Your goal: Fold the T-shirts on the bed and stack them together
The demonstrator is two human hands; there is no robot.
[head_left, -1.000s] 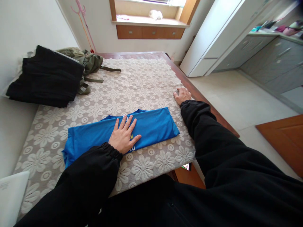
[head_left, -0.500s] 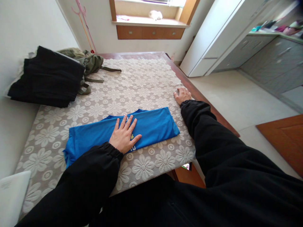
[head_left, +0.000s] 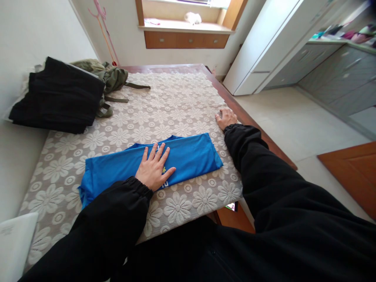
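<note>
A folded blue T-shirt (head_left: 190, 154) with small white and yellow print lies as a long flat strip near the table's front edge. My left hand (head_left: 154, 166) presses flat on its middle, fingers spread and partly over the print. Beyond the shirt's right end, my right hand (head_left: 226, 118) rests on the lace tablecloth (head_left: 176, 113) by the table's right edge. Its thumb stands apart and the other fingers are loosely bent, with nothing visible in them. My left sleeve hides the shirt's near left part.
Folded black cloth (head_left: 61, 96) sits at the back left against an olive bag (head_left: 114, 80) with loose straps. A white flat object (head_left: 17, 243) is at the front left corner. Right of the table are a white fridge (head_left: 261, 51) and a wooden panel (head_left: 352, 172).
</note>
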